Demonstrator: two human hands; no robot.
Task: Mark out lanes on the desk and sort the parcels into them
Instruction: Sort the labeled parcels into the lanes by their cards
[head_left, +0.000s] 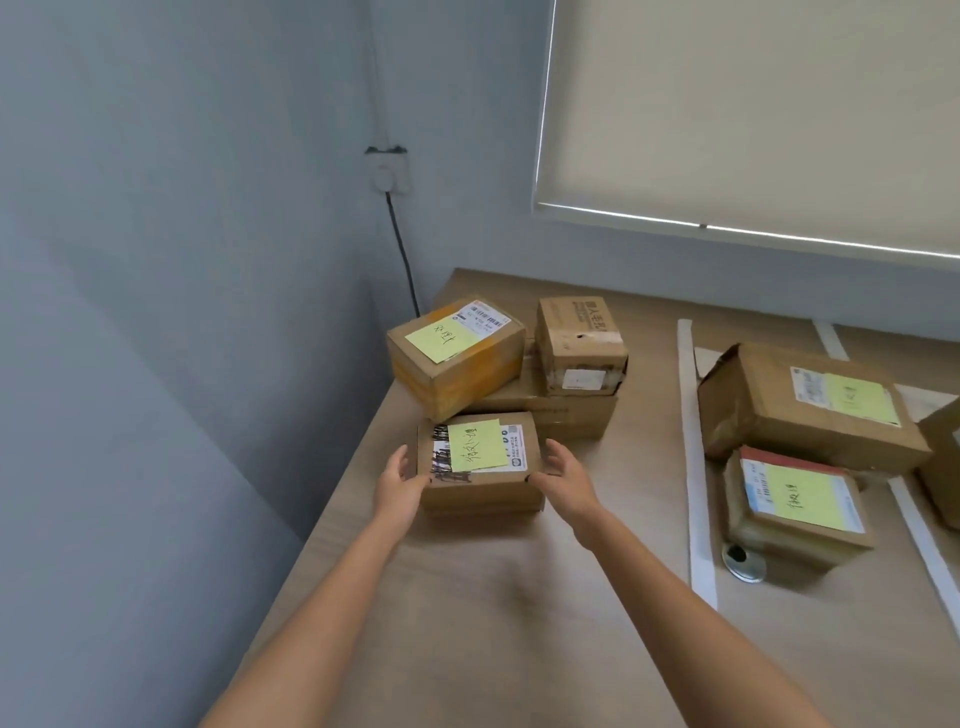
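A small cardboard parcel (480, 462) with a yellow sticky note lies on the wooden desk (519, 597) near its left edge. My left hand (402, 480) rests against the parcel's left side and my right hand (566, 478) against its right side, thumbs at the front corners. Behind it are a parcel with orange tape (457, 353), a brown parcel (579, 343) and a flat box (566, 415) beneath them. White tape strips (693, 467) mark lanes. In the lane to the right lie a large parcel (810, 410) and a smaller noted parcel (795, 499).
A roll of tape (743, 561) lies beside the smaller parcel. Another box (943, 467) is cut off at the right edge. More tape strips (924, 545) run further right. The wall with a socket and cable (402, 244) borders the desk's left side, and a window blind hangs behind.
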